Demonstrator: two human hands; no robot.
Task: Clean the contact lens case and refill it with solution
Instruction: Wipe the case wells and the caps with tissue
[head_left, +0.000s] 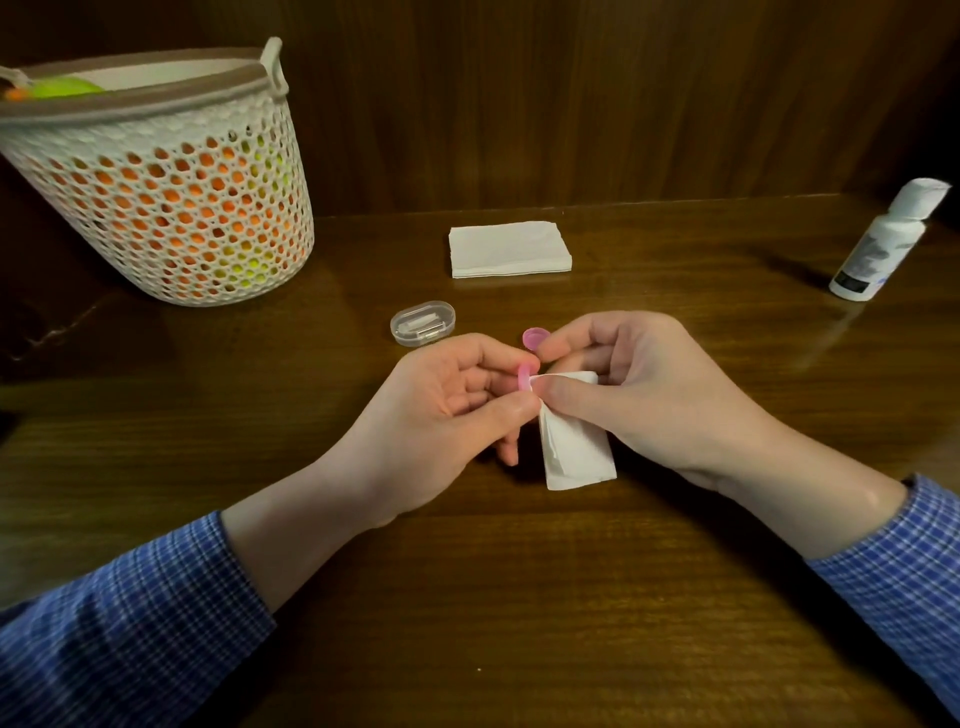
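My left hand (447, 410) pinches a small pink piece of the lens case (523, 375) between thumb and fingers, held on edge above the table. My right hand (639, 384) grips a folded white tissue (574, 447) and presses its upper corner against that pink piece. A pink cap (534, 338) lies on the table just behind my fingertips. The white solution bottle (883, 241) stands with its cap on at the far right, away from both hands.
A clear oval plastic box (422, 323) sits left of the pink cap. A stack of folded white tissues (509, 249) lies further back at the centre. A perforated white basket (156, 176) with orange and green contents stands at the back left. A wooden wall closes the table's rear.
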